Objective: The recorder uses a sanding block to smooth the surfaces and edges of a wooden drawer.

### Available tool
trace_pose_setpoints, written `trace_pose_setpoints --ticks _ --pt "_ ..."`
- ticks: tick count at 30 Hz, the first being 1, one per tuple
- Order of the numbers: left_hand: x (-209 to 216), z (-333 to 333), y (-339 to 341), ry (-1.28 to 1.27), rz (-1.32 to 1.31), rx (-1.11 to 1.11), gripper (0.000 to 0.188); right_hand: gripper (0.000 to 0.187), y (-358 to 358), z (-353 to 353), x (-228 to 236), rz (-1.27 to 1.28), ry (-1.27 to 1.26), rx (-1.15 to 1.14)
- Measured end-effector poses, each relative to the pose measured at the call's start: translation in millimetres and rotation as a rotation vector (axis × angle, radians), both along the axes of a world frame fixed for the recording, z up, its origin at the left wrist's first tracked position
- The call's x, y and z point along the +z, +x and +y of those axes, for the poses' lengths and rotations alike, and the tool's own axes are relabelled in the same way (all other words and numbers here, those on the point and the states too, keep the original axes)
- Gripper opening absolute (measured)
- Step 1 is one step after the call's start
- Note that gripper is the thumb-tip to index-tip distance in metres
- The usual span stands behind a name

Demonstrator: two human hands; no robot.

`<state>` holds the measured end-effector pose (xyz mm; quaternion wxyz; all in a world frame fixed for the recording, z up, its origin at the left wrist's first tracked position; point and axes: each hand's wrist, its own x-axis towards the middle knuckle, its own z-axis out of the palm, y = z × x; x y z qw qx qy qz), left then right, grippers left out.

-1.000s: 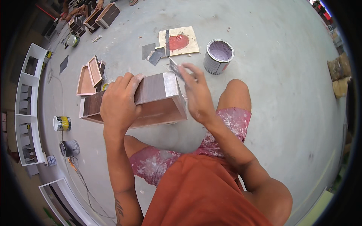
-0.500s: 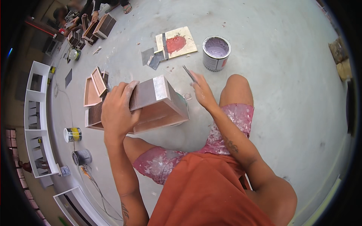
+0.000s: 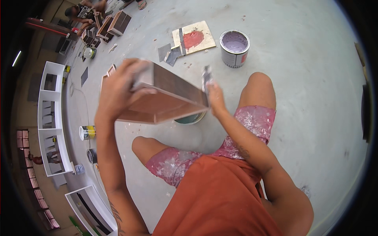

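My left hand is closed on the edge of a wooden drawer box with dark brown outer sides and a paler inside. The box is tilted over a round container with a greenish top, which it partly hides; whether they touch I cannot tell. My right hand is closed round a flat grey putty knife, smeared by motion, close to the box's right end. Beyond that hand stands an open can of greyish-purple paste.
A stained board lies ahead beside dark sheets. More drawer boxes stand far left near another person. White shelf frames line the left side, with a yellow-banded can and cables nearby.
My left hand has raised and turned the drawer box, showing a different side and uncovering more of the container below. My right hand has brought the putty knife beside the box's right end.
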<state>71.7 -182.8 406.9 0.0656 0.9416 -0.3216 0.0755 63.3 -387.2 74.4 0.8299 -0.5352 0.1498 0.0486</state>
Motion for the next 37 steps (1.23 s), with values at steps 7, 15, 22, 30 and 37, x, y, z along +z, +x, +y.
trace_pose_setpoints --ticks 7,15,22,30,37 --pt "20 66 -27 -0.594 -0.526 0.036 0.095 0.04 35 -59 127 -0.335 0.814 -0.122" --pt "-108 113 -38 -1.078 -0.607 0.39 0.095 0.039 -12 -46 233 -0.498 0.322 -0.188" --pt "-187 148 -44 -0.663 -0.732 0.53 0.071 0.037 -19 -16 214 -0.498 0.03 -0.138" --pt "-40 75 -51 -0.326 -0.224 0.226 0.035 0.036 -18 -18 194 -0.419 0.17 -0.218" --pt "-24 -50 -17 -0.053 0.261 0.063 0.078 0.041 -16 -22 191 -0.434 -0.002 -0.207"
